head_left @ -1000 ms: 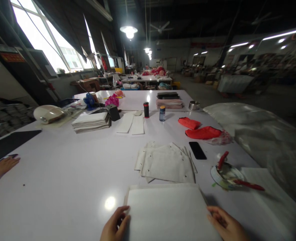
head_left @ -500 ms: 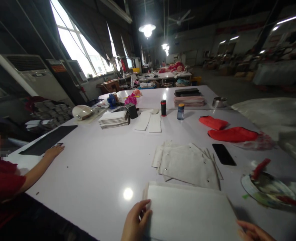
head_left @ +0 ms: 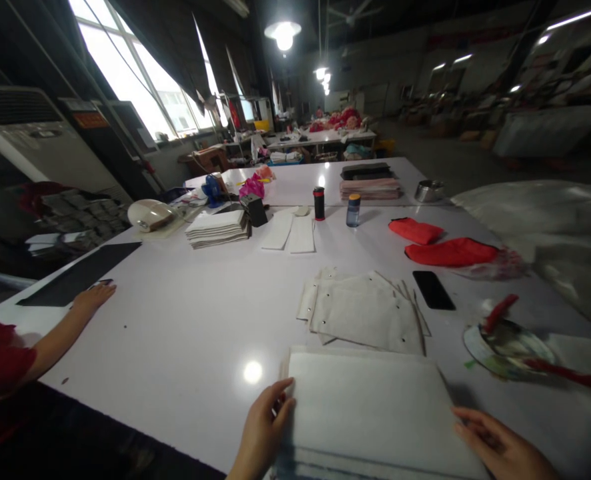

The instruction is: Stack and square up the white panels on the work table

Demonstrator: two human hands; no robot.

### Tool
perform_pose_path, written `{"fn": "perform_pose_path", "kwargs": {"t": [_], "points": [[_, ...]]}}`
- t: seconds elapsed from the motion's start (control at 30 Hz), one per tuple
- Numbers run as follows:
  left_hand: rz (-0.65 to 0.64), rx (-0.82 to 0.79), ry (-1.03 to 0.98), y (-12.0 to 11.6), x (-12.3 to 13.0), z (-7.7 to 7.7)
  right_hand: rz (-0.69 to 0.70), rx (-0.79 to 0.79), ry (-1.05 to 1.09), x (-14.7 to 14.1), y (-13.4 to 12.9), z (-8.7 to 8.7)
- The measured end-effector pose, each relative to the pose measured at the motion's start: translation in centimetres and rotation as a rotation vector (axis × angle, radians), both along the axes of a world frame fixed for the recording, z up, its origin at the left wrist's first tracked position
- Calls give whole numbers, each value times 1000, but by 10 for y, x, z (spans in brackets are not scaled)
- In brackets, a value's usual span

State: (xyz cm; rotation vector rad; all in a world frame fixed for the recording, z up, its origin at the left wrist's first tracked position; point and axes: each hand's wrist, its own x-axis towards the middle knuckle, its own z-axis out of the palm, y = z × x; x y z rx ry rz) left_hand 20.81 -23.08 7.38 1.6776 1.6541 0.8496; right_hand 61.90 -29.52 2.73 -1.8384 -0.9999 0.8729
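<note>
A stack of white sheets (head_left: 370,407), paper or cloth, lies at the front of the table. My left hand (head_left: 266,423) grips its left edge, thumb and index finger curled at the side. On the right edge, my right hand (head_left: 498,437) has its bent fingers and thumb closed at the border. Several layers show along the stack's near side. Just beyond it are overlapping off-white fabric pieces (head_left: 365,310) with small dark dots near their edges.
To the right lie a black phone (head_left: 433,290), a glue-smeared dish (head_left: 508,347) with red-handled tools, and red fabric pieces (head_left: 450,251). Two bottles, a dark one (head_left: 319,204) and a blue one (head_left: 353,211), stand further back. At left, a co-worker's arm (head_left: 70,327) rests beside dark fabric (head_left: 83,270).
The view has tilted down and shifted slightly, so more of the stack's near side and my right hand shows. Both hands stay at the stack's edges.
</note>
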Motion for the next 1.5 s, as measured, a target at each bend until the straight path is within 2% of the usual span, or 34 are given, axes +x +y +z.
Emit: {"fn": "perform_pose_path", "kwargs": {"t": [0.1, 0.23, 0.33, 0.43, 0.5, 0.6, 0.7, 0.77, 0.87, 0.97, 1.03, 1.13, 1.23, 1.37, 1.5], "points": [[-9, -4, 11, 0, 2, -1, 17, 49, -56, -5, 0, 10], [-53, 18, 107, 2, -2, -6, 69, 125, -115, -6, -2, 5], [-128, 205, 310, 5, -3, -5, 78, 183, -136, -7, -5, 1], [-188, 437, 515, 7, 11, 6, 79, 205, -145, -10, -4, 0], [-296, 507, 568, 7, 31, 16, 75, 207, -154, -11, -3, -2], [-535, 560, 652, 9, 63, 24, 74, 199, -194, -11, 0, -6], [-691, 579, 768, 16, 78, 20, 107, 193, -301, -6, -1, -6], [-734, 558, 794, 21, 78, 12, 161, 213, -484, -5, -2, -1], [-750, 525, 796, 26, 74, 0, 173, 281, -849, -18, -1, 11], [-744, 527, 793, 28, 74, -6, 175, 395, -1056, -57, 12, 20], [-745, 551, 801, 29, 76, -8, 321, 431, -1094, -88, 27, 22], [-735, 605, 825, 31, 76, -12, 576, 355, -1053, -119, 45, 17], [-706, 656, 845, 35, 67, -15, 628, 263, -1008, -113, 51, 9], [-557, 717, 883, 38, 49, -19, 486, 205, -1051, -79, 44, -5], [-432, 733, 884, 39, 38, -28, 389, 177, -1004, -63, 33, -16]]}}
